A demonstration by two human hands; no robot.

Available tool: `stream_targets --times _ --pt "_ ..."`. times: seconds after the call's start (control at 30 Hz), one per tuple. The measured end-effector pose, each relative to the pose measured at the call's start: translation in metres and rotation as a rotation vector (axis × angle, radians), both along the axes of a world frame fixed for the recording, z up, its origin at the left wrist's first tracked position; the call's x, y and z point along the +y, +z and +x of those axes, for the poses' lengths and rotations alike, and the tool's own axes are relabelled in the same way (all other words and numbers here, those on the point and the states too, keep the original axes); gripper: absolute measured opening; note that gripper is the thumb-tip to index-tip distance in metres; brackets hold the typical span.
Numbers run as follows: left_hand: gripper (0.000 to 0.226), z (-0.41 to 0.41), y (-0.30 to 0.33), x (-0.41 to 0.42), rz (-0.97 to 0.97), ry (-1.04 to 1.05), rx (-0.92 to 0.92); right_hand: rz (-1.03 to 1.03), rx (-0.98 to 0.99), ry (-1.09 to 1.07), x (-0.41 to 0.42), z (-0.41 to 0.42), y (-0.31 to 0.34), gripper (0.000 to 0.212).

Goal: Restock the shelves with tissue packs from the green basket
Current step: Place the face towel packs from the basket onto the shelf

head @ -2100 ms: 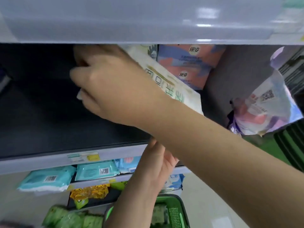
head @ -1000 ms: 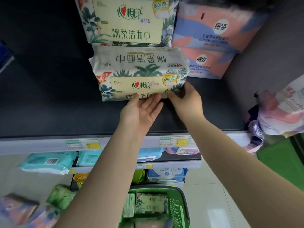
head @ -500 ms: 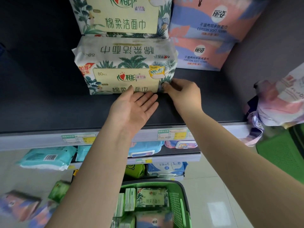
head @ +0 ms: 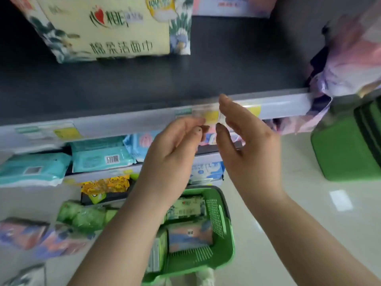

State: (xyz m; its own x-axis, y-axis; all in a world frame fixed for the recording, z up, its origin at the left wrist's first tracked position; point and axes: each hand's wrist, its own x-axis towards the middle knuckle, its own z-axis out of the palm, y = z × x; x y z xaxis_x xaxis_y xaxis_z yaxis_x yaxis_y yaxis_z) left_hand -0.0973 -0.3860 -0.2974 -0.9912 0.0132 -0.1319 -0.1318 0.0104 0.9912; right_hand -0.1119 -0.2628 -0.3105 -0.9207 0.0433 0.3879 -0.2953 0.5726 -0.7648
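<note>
Green basket (head: 223, 221) sits on the floor below both hands and holds several tissue packs (head: 190, 237). One leaf-printed tissue pack (head: 111, 27) stands on the dark shelf (head: 144, 83). Left hand (head: 173, 159) and right hand (head: 250, 149) hover near the shelf edge, fingers loosely curled, holding nothing.

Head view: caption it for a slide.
Both empty hands, left and right, hover between dark shelf and green plastic basket.

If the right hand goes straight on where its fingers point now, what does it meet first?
Probably the front rail of the dark shelf: the right hand points up toward it, fingers overlapping it. Depth is unclear.
</note>
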Motion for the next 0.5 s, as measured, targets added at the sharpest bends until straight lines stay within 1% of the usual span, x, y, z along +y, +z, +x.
stream_targets --times 0.07,0.1,0.17,0.23,0.27,0.37,0.5 --pt "0.023 0.012 -0.026 0.004 -0.023 -0.014 -0.075 -0.022 -0.012 -0.021 0.009 0.023 -0.026 0.035" --pt "0.022 0.019 -0.041 0.006 -0.040 -0.017 -0.112 -0.020 -0.050 -0.032 0.013 0.035 -0.043 0.036" --pt "0.014 0.035 -0.074 0.008 -0.061 -0.023 -0.197 0.003 -0.170 -0.043 0.021 0.059 -0.082 0.038" --pt "0.013 0.054 -0.111 0.008 -0.103 -0.033 -0.281 0.060 -0.301 -0.040 0.031 0.083 -0.122 0.036" --pt "0.015 0.064 -0.129 0.007 -0.130 -0.035 -0.323 0.097 -0.363 -0.035 0.035 0.094 -0.140 0.036" --pt "0.029 0.092 -0.177 0.003 -0.186 -0.035 -0.408 0.234 -0.509 0.007 0.044 0.121 -0.185 0.037" --pt "0.032 0.117 -0.230 -0.004 -0.244 -0.090 -0.525 0.311 -0.825 -0.009 0.051 0.143 -0.235 0.038"
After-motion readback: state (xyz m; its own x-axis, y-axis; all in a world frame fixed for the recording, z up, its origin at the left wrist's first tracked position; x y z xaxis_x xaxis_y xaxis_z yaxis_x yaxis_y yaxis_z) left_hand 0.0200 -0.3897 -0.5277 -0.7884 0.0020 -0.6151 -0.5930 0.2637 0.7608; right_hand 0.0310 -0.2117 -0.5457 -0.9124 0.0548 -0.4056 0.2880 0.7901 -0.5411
